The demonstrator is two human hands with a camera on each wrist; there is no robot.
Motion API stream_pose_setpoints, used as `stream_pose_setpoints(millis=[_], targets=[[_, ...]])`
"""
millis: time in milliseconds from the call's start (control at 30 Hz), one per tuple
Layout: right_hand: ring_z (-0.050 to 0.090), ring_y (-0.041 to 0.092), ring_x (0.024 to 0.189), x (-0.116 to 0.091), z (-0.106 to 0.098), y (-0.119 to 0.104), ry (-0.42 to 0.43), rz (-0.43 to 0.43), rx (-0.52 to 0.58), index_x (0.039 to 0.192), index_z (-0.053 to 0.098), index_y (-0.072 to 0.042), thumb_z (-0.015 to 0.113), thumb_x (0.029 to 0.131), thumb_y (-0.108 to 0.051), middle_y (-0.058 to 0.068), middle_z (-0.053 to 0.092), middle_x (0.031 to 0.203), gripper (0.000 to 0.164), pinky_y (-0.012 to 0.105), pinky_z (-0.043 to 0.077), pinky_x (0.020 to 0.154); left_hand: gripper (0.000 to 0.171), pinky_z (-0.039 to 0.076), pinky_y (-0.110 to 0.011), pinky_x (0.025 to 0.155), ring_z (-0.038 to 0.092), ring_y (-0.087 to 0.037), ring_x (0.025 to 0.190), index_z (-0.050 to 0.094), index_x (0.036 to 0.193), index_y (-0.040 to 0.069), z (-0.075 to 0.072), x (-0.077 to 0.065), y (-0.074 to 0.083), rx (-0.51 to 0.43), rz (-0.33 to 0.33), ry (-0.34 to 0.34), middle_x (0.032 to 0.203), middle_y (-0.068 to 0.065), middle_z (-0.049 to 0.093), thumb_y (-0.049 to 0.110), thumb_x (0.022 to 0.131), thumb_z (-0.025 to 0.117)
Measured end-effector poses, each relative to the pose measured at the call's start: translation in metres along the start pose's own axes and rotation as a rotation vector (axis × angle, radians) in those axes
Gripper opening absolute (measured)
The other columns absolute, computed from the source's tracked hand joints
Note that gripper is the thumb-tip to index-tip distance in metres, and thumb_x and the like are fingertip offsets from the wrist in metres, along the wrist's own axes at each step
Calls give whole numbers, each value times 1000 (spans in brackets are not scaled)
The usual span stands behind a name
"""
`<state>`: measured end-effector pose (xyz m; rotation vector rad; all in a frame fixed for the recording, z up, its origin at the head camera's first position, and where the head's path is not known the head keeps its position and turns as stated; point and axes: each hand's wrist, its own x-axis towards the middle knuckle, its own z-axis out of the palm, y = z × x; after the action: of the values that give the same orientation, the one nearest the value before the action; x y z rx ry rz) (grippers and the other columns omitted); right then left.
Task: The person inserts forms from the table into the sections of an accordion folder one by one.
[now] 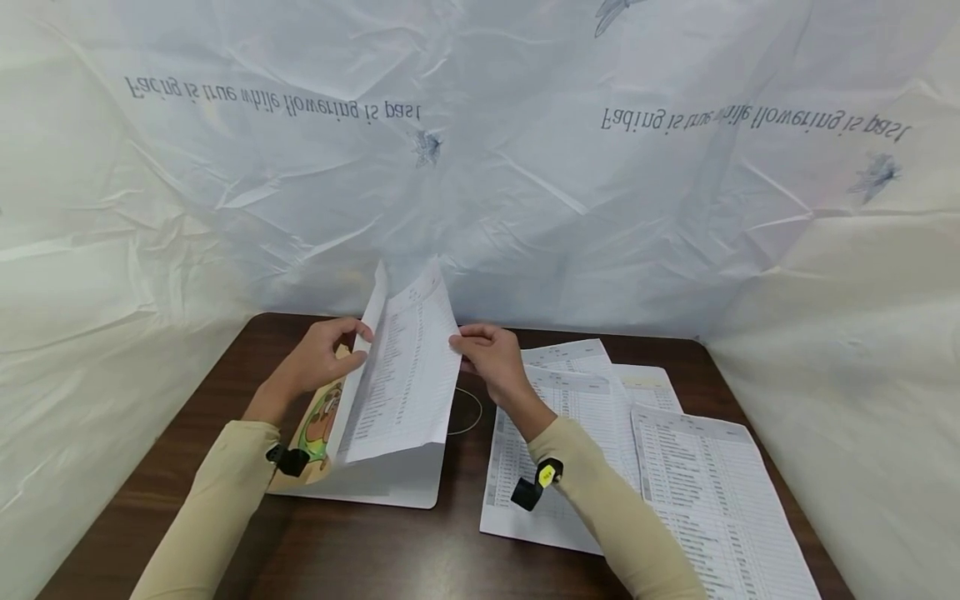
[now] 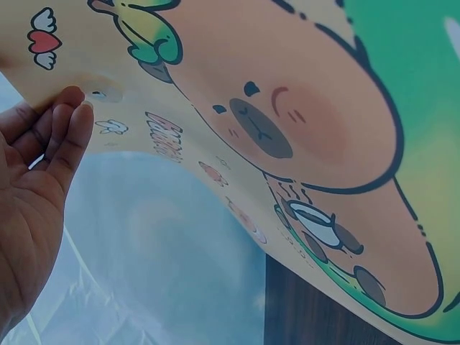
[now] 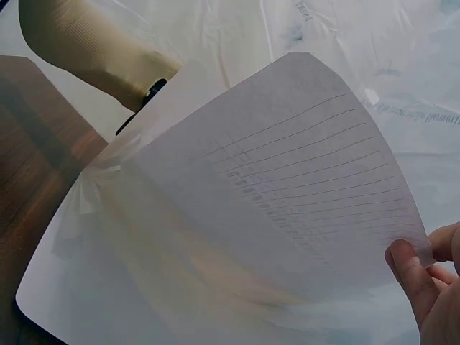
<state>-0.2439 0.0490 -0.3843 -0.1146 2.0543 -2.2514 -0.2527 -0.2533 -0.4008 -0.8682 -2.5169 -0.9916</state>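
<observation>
A folder (image 1: 397, 483) lies open on the dark wooden table (image 1: 360, 550), and its cartoon-printed cover (image 1: 318, 425) is raised on the left. My left hand (image 1: 341, 348) grips the upper edge of that cover; in the left wrist view its fingers (image 2: 68, 136) press the cover (image 2: 287, 122) near a corner. A printed sheet with rows of text (image 1: 408, 375) stands up out of the folder. My right hand (image 1: 468, 346) pinches its right edge. The right wrist view shows the thumb (image 3: 410, 277) on the sheet (image 3: 287, 180).
Several loose printed sheets (image 1: 570, 417) overlap on the table right of the folder, one reaching the near right edge (image 1: 712, 500). A thin elastic loop (image 1: 465, 410) lies between folder and sheets. Crinkled white plastic (image 1: 525, 167) walls in the table on three sides.
</observation>
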Motion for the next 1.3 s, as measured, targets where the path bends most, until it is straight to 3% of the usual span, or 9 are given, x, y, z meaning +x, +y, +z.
stream_pose_setpoints(millis=[200,567,700,967,1300], targets=[[74,16,83,-1,5,4,-54,28,-39,117,70,1,75,92,-10,14,75,104,27,34,60,75,15,40,-28,62,48,-12,72,67,105,7,-2,-1,1,13,4,3,85,0,59,6,89,67],[72,15,76,-3,9,5,-189,32,-77,129,65,2,71,93,-3,18,72,108,37,32,60,71,15,41,-27,63,53,-23,73,66,104,7,-2,-2,0,-19,12,5,87,0,60,5,88,67],[72,14,77,-3,11,5,-202,24,-96,129,65,2,71,93,-4,19,72,108,37,32,60,72,16,42,-27,63,54,-28,73,65,104,5,-2,-1,0,-40,12,1,87,-1,61,5,88,67],[73,15,79,1,16,9,-204,30,-114,129,65,0,72,93,-6,18,72,108,37,38,60,77,17,44,-30,64,53,-15,75,66,105,3,-2,0,0,-42,10,6,90,-2,63,5,88,67],[75,20,80,3,32,12,-198,18,-149,125,68,1,74,92,-6,18,74,108,34,34,61,74,17,43,-27,62,52,-12,74,65,104,6,-1,-2,-2,-42,21,15,88,-1,61,4,87,68]])
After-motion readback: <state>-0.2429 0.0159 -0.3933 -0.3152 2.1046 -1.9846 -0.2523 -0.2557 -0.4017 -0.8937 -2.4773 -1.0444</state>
